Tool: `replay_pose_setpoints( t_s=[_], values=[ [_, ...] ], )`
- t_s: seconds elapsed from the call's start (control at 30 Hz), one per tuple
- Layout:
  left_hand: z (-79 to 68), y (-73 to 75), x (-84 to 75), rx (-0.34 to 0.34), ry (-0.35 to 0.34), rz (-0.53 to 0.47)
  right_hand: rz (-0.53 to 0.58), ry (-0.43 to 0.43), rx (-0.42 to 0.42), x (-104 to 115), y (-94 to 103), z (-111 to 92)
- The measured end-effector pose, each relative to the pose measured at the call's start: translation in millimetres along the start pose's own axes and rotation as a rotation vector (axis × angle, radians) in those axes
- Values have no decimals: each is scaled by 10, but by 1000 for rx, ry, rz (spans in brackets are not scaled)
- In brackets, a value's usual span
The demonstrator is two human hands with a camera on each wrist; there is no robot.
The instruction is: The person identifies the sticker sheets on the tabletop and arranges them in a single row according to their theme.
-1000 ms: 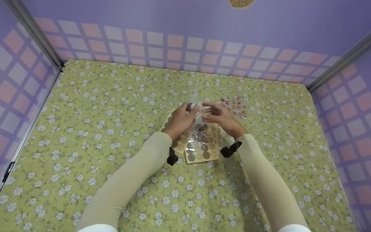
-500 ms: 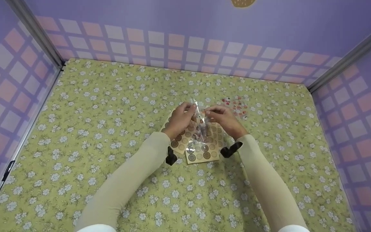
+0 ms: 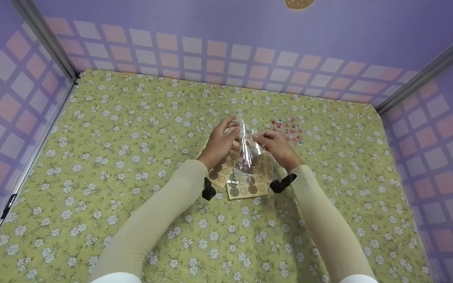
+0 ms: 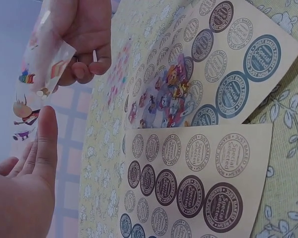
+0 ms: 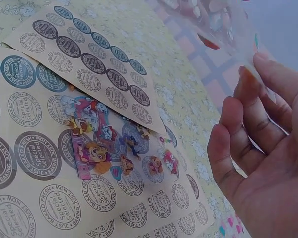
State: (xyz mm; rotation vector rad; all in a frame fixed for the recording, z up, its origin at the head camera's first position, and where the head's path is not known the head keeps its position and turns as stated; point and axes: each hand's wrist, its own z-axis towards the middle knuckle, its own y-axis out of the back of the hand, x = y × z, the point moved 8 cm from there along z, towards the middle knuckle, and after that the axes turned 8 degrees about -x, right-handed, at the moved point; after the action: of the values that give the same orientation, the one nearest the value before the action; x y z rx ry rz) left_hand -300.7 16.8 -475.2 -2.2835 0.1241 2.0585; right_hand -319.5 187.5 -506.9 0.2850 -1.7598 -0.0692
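A crinkled clear plastic bag [image 3: 244, 147] with colourful stickers showing in it hangs between the hands, above several paper sheets of round labels. My right hand [image 3: 277, 146] pinches its edge between thumb and fingertips, as the right wrist view shows. My left hand [image 3: 219, 143] is beside the bag with its fingers extended and apart; whether the thumb touches the film I cannot tell. In the left wrist view the bag [image 4: 27, 79] carries a rainbow and cartoon shapes. A cluster of cartoon stickers [image 5: 104, 134] shows over the label sheets [image 5: 59, 206], partly overlapped by another label sheet [image 5: 92, 62].
A patch of small red and pink stickers [image 3: 291, 129] lies behind the right hand. A flowered yellow-green cloth [image 3: 140, 118] covers the table. Purple walls with a tile pattern [image 3: 193, 59] close off the back and both sides.
The right hand first stood with spread fingers, then took hold of the bag. The left hand's fingers have since spread and lifted slightly. The bag's film now stands wider between the hands.
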Motion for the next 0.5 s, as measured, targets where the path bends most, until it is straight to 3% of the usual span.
replay_pose_setpoints(
  t_s=[0.2, 0.5],
  values=[
    [10, 4, 49, 16, 23, 50, -6, 42, 30, 32, -22, -24],
    [11, 7, 68, 4, 32, 88, -49, 30, 23, 41, -46, -37]
  ],
)
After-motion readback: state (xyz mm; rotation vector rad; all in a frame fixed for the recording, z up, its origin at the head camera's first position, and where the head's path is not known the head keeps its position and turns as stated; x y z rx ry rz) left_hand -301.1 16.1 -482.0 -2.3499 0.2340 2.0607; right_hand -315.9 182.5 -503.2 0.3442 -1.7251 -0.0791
